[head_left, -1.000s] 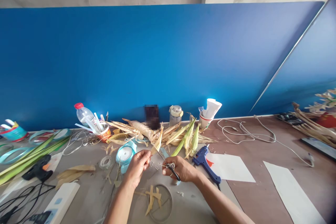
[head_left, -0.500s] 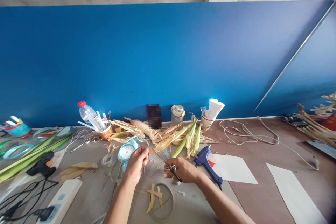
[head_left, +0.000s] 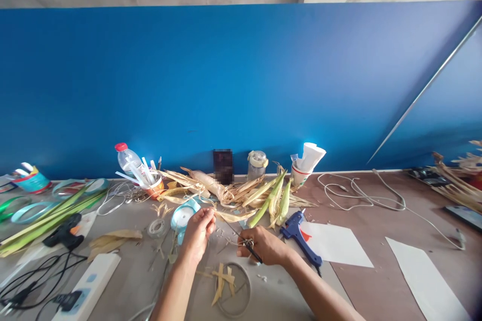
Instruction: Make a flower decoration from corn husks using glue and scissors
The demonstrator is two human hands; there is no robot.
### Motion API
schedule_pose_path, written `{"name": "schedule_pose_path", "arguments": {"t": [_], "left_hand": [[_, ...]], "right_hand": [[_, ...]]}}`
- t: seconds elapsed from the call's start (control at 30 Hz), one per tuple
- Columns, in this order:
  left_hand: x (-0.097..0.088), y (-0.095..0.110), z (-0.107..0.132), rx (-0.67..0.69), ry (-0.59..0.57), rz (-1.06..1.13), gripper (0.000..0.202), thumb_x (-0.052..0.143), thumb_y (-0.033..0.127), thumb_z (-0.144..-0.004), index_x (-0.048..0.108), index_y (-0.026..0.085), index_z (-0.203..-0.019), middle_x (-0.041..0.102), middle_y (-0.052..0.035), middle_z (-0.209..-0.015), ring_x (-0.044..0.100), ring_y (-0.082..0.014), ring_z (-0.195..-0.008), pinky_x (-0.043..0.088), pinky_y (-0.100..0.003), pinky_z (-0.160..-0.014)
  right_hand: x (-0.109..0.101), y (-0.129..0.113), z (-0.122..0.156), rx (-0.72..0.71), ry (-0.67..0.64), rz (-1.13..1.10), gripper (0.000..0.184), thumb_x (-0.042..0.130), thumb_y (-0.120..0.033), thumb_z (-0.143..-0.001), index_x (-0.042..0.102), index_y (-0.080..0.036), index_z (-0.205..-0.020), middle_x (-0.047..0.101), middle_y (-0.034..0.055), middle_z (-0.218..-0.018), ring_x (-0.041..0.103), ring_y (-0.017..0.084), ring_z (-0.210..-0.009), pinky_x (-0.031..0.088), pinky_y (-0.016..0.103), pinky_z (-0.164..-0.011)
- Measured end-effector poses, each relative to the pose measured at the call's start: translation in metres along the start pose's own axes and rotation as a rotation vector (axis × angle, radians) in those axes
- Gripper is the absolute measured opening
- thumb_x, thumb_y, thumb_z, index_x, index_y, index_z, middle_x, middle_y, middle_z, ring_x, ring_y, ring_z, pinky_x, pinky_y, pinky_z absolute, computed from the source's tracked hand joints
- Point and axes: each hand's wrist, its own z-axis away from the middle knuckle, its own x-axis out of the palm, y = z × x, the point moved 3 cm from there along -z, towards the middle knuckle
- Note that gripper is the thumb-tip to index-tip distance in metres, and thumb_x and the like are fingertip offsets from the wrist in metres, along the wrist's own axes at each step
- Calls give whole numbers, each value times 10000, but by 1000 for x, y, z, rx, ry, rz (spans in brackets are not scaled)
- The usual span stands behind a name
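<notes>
My left hand (head_left: 199,232) pinches the near end of a dry corn husk strip (head_left: 233,216) that lies out to the right, almost level. Close beside it, my right hand (head_left: 263,246) is closed round a thin dark tool (head_left: 251,250) with pale thread tangled at its fingers. Both hands hover over the grey table (head_left: 135,281), just behind a wire ring (head_left: 231,291) with husk pieces in it.
A blue glue gun (head_left: 299,233) and white paper sheets (head_left: 335,246) lie to the right. Corn husks (head_left: 263,195), a ribbon spool (head_left: 183,215), a cup of sticks (head_left: 150,183) and a bottle (head_left: 126,158) stand behind. A black glue gun (head_left: 62,230), cables and a power strip (head_left: 86,286) lie on the left.
The husk strip in my left hand has swung down from pointing upward to lying nearly flat. Both hands stayed close together; the view shifted slightly.
</notes>
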Motion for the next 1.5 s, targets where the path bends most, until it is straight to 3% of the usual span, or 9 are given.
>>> {"name": "schedule_pose_path", "arguments": {"t": [0.23,0.6,0.9,1.5], "left_hand": [[1,1,1,17,-9,-27,249,748,307,-611,630,128,-736,559,18,-589,389,-25,-437,283,-163,-426],[-2,-1,-2,109,42,-241,283,717,392,-617,584,148,-667,508,47,-598,377,-40,-435,282,-197,-447],[2,-1,1,69,26,-289,298,699,412,-627,549,154,-621,459,64,-507,356,-51,-426,254,-193,-452],[6,-4,4,84,-19,-360,295,693,424,-630,559,161,-616,471,56,-535,376,-62,-432,256,-195,-439]], "right_hand": [[1,2,-1,-16,16,-24,233,593,-368,-742,634,-142,-705,474,-46,-481,390,76,-461,307,182,-458],[5,3,-2,53,-29,-65,220,582,-360,-739,616,-152,-678,462,-49,-449,404,76,-424,309,182,-433],[5,0,-2,40,10,-36,190,597,-329,-727,615,-146,-679,508,-40,-494,430,80,-472,324,181,-463],[9,0,-4,-34,71,-5,257,586,-387,-763,608,-136,-712,504,-30,-521,417,89,-497,339,193,-486]]}}
